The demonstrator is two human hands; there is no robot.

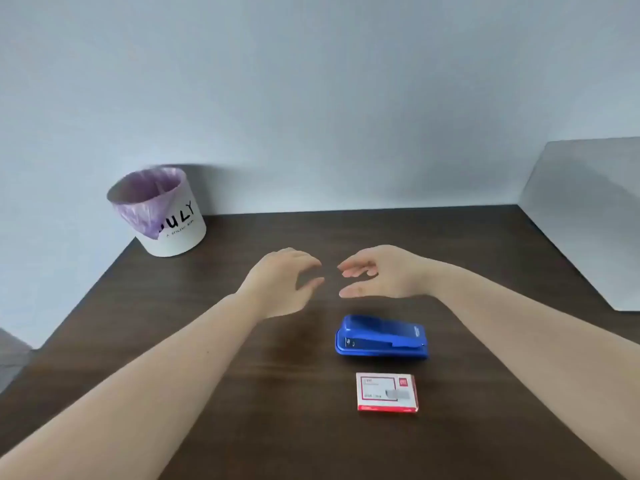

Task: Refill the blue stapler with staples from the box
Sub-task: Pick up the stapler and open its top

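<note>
The blue stapler (381,337) lies closed on the dark wooden table (242,410), its length running left to right. Just in front of it sits the small red and white staple box (387,392), lid closed. My left hand (280,285) hovers beyond and to the left of the stapler, fingers curled loosely apart, holding nothing. My right hand (381,271) hovers directly beyond the stapler, palm turned left, fingers spread and empty. The fingertips of both hands face each other with a small gap between them.
A white bin (166,220) with a purple liner stands at the table's far left corner by the wall. A grey panel (588,216) leans at the right edge. The table's left edge drops off diagonally.
</note>
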